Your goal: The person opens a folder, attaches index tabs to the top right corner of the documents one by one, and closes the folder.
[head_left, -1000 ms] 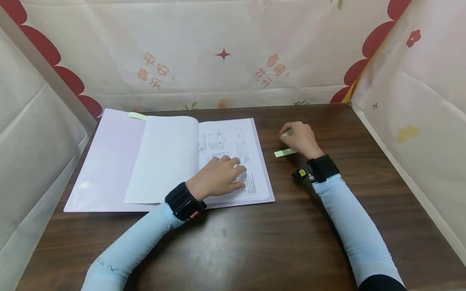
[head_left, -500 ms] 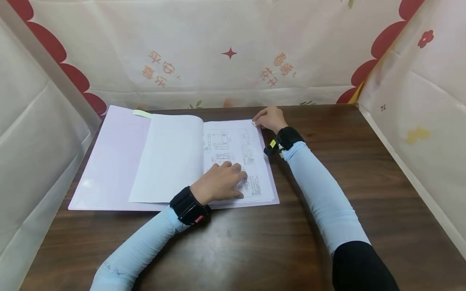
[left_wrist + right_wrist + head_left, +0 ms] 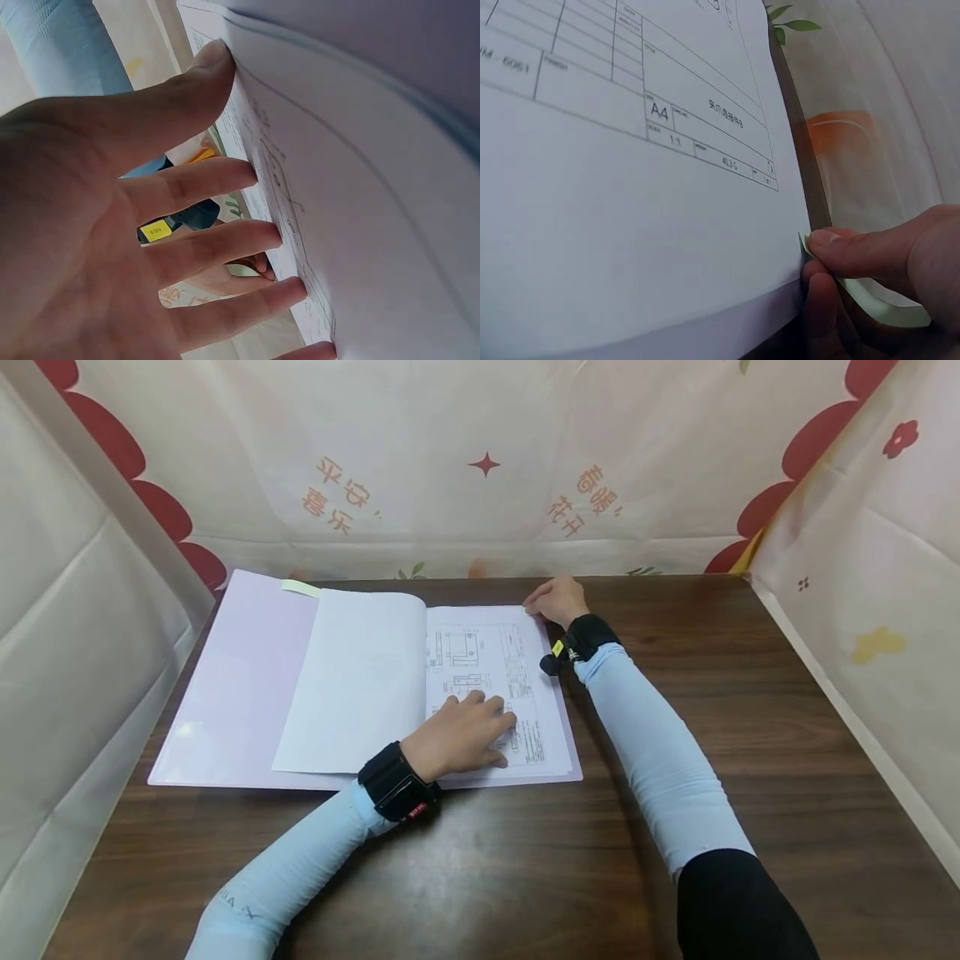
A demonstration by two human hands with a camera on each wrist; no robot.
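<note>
A document folder [image 3: 225, 693] with a pale lilac cover lies open on the table. Its right-hand page [image 3: 480, 617] carries technical drawings, and the turned page [image 3: 360, 685] on the left is blank. My left hand [image 3: 461, 735] rests on the lower part of the drawing page, fingers spread, fingertips touching the paper in the left wrist view. At that page's top right corner, my right hand [image 3: 558, 602] pinches a pale green sticky tab [image 3: 885, 307] between thumb and fingers. One end of the tab is right at the page edge; the rest curls under the palm.
Another pale green tab [image 3: 302, 587] sticks out at the top of the turned page. The dark wooden table [image 3: 480, 877] is bordered by a printed cloth backdrop [image 3: 420, 485] behind and cloth walls [image 3: 862, 568] at both sides.
My right hand has moved left from the table to the page's top right corner, carrying the tab. A second strip seen near the right wrist earlier no longer shows. My left hand has stayed put.
</note>
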